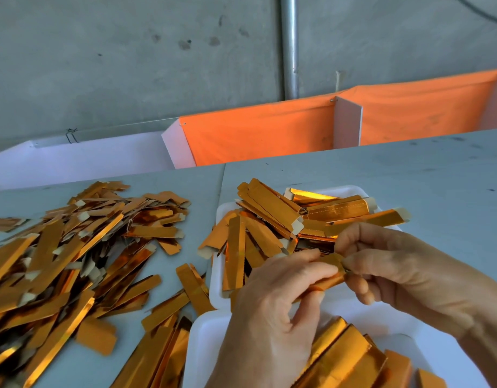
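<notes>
Fingertips of the left hand and right hand are both pinching one little gold foil carton, held just over the white tray stuffed with more. Big heap of flat blanks sits off left.

Table right part to far edge: bare, free passage. Left half: strip heap sprawls to near edge. Narrow bare lane between heap and far tray. Near tray, left hand, right hand with box crowd near-edge centre. Bins wall far edge.
</notes>
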`<action>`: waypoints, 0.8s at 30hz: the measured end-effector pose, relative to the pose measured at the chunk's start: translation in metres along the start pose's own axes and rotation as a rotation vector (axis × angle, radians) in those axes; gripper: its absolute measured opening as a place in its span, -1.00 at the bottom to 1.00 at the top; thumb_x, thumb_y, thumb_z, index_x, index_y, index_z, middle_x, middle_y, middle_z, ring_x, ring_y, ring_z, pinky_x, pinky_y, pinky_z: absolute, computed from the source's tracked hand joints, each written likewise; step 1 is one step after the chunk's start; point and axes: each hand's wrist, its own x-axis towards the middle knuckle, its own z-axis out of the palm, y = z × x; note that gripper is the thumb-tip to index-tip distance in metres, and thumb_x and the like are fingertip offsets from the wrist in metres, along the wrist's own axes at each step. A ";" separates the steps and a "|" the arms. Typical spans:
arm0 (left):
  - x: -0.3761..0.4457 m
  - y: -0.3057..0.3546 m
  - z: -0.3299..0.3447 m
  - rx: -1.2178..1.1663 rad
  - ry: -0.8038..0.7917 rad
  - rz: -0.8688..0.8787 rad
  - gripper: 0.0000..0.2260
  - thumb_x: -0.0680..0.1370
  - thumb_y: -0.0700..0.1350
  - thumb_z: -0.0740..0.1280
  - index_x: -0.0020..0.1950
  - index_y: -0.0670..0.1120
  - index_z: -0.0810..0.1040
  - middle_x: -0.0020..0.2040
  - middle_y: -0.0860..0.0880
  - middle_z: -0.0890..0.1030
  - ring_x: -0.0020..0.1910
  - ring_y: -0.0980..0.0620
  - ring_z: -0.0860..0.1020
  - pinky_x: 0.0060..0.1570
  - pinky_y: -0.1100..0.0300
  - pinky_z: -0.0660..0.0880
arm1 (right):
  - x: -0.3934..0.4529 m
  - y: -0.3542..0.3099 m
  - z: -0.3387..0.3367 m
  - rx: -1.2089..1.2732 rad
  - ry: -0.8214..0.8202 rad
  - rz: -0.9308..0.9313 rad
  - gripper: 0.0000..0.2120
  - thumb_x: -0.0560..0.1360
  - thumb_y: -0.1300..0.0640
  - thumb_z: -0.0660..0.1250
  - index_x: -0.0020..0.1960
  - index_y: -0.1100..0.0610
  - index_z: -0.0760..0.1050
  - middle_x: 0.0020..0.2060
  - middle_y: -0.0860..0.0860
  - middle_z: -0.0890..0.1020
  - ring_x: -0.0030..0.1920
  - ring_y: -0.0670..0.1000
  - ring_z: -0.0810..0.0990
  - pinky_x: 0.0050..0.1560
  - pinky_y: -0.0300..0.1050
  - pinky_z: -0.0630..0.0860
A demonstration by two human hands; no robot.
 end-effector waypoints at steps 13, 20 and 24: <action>0.000 0.000 -0.003 0.012 0.037 0.071 -0.70 0.47 -0.20 0.34 0.12 0.11 0.62 0.18 0.17 0.57 0.18 0.18 0.52 0.05 0.08 0.57 | -0.002 -0.001 -0.002 0.142 -0.094 0.010 -0.83 0.25 0.33 0.37 -0.15 0.24 0.57 -0.47 0.18 0.47 -0.52 0.00 0.46 -0.51 -0.23 0.47; 0.000 -0.001 -0.002 0.116 0.032 0.121 -0.71 0.47 -0.19 0.35 0.12 0.10 0.63 0.17 0.16 0.58 0.16 0.15 0.53 0.01 0.11 0.58 | -0.001 0.001 -0.001 0.067 -0.045 0.040 -0.84 0.24 0.31 0.37 -0.16 0.23 0.53 -0.48 0.16 0.49 -0.50 0.01 0.45 -0.50 -0.23 0.46; 0.001 -0.001 -0.002 0.180 0.029 0.154 -0.72 0.46 -0.18 0.36 0.12 0.08 0.64 0.16 0.13 0.59 0.12 0.12 0.55 -0.03 0.12 0.58 | 0.000 0.003 0.000 0.066 -0.038 0.042 -0.87 0.24 0.30 0.37 -0.21 0.20 0.55 -0.48 0.15 0.49 -0.50 0.01 0.45 -0.50 -0.24 0.45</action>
